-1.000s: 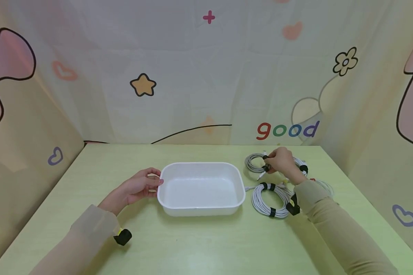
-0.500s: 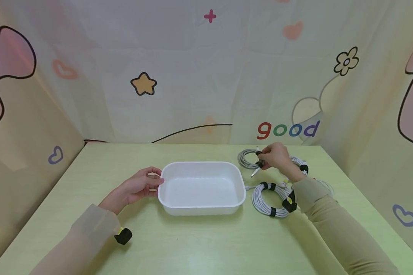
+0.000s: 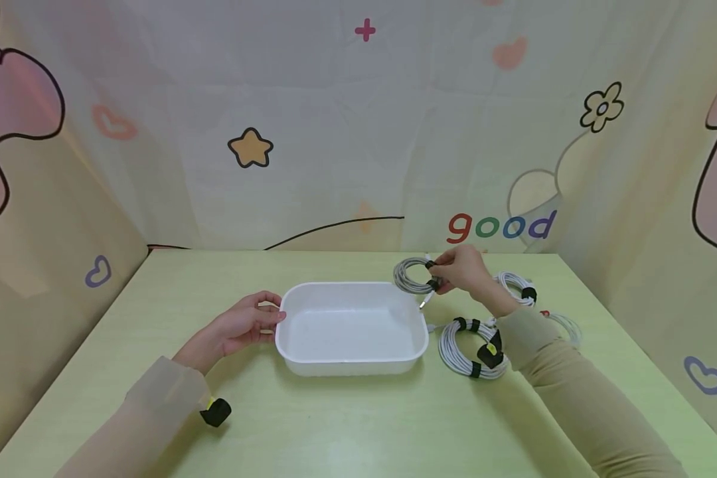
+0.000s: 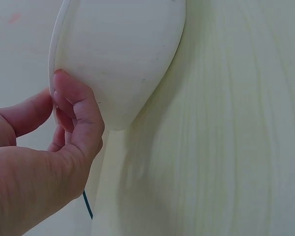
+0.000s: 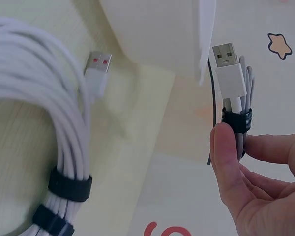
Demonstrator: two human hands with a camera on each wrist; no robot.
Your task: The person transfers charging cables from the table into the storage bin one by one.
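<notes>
A white plastic basin (image 3: 351,366) stands mid-table. My left hand (image 3: 245,324) pinches its left rim between thumb and fingers; the left wrist view shows the fingertips against the basin's outer wall (image 4: 123,54). Just off the basin's back right corner, my right hand (image 3: 467,271) pinches a coiled grey USB cable (image 3: 409,275) by its side. In the right wrist view the cable's USB plug (image 5: 225,55) points up above a black strap (image 5: 237,120), which the thumb and fingers grip. The coil overlaps the basin's far rim in the head view.
Right of the basin lies a larger white cable coil (image 3: 454,358) with black straps, its USB plug (image 5: 97,69) near the basin wall. Behind it rest a smaller white coil (image 3: 516,287) and a thin pale cable (image 3: 566,326). A printed curtain (image 3: 311,99) encloses the table (image 3: 334,425).
My right hand has carried the grey USB cable leftward, from among the other coils to the basin's back right corner. The left hand and the basin have stayed in place.
</notes>
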